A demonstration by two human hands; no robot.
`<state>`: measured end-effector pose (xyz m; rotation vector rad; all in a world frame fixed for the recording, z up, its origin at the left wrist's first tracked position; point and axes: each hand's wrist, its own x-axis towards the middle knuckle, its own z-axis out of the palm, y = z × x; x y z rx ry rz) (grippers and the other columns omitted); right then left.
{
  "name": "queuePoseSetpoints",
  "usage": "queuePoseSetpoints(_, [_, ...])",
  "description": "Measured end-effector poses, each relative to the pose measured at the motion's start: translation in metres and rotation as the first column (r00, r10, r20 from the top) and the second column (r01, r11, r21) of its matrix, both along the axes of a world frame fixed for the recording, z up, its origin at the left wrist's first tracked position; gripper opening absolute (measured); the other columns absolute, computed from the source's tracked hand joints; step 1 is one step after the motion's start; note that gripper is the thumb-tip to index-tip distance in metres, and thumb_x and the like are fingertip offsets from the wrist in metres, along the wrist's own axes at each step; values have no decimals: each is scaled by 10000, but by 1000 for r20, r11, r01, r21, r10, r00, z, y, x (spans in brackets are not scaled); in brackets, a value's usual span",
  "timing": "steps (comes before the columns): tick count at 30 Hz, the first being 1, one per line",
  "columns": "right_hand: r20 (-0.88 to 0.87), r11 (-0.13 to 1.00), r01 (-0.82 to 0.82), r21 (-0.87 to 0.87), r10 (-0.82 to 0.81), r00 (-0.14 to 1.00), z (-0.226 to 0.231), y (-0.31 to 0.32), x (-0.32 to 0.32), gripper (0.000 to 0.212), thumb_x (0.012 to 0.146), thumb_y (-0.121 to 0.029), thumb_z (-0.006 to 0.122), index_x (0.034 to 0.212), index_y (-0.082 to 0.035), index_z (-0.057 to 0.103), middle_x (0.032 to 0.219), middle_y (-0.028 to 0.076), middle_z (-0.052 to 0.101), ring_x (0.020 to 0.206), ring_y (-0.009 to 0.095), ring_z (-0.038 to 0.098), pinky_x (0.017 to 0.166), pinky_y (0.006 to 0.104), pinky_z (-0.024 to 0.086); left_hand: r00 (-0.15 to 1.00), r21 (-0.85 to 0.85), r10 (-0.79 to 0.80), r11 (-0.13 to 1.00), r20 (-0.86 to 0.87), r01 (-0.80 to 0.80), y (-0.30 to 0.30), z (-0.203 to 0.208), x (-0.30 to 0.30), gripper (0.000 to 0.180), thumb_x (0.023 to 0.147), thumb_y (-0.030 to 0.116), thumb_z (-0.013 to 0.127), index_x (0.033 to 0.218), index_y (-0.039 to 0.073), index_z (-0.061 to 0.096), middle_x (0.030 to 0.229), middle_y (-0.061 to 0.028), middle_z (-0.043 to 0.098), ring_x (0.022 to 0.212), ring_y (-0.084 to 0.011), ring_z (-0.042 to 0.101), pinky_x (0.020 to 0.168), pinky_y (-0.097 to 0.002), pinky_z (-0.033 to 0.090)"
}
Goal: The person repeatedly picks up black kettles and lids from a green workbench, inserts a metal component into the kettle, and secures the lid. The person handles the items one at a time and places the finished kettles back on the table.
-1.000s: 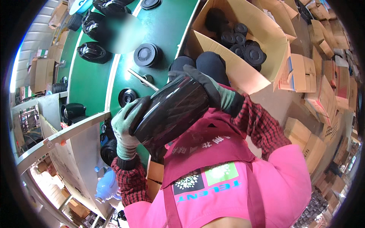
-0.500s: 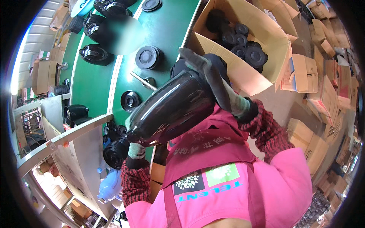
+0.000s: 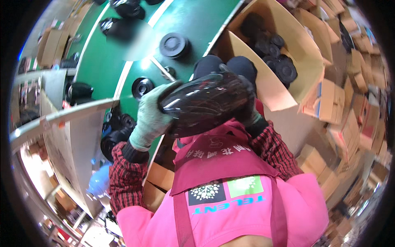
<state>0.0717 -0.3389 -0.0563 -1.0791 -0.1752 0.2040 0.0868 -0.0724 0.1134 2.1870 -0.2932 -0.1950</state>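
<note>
A glossy black rounded shell (image 3: pixel 205 103), long and bulging like a housing, lies across in front of my maroon apron. My left hand (image 3: pixel 153 116), in a pale green glove, is closed around its left end. At the other end my right hand (image 3: pixel 248 108) grips it, its glove dark on the fingers and partly hidden by the shell. Just beyond the left hand, on the green table, lie a black round part (image 3: pixel 142 87) with a ringed centre and a pale rod (image 3: pixel 159 66).
A stack of black discs (image 3: pixel 173 45) sits farther up the green table (image 3: pixel 135 68). More glossy black shells (image 3: pixel 126 8) stand at the far left. To the right, an open carton (image 3: pixel 263 88) holds several black round parts (image 3: pixel 284 68). A metal rail (image 3: pixel 61 117) runs along the left.
My left hand has come up from beneath the shell's narrow end to its left side. The right hand has gone from lying flat over the shell to gripping its right end. The shell has turned more level.
</note>
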Motion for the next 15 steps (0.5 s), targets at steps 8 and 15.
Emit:
queuePoseSetpoints(8, [-32, 993, -58, -103, 55, 998, -44, -30, -7, 642, 1036, -381, 483, 1554, -35, 328, 1573, 145, 429, 1407, 265, 462, 1213, 419, 319, 801, -4, 48, 998, 597, -57, -39, 19, -30, 760, 682, 359, 893, 1325, 61, 617, 1327, -159, 572, 1219, -362, 557, 1074, -475, 424])
queuePoseSetpoints(15, [-84, 993, -71, -98, 63, 994, -62, -33, -16, 756, 936, -341, 678, 1541, -37, 342, 1582, 156, 412, 1412, 293, 458, 1217, 443, 309, 623, 297, -115, 934, 774, -197, -62, 7, -37, 707, 579, 705, 833, 1067, 199, 760, 1227, -68, 629, 1191, -365, 571, 1026, -582, 400])
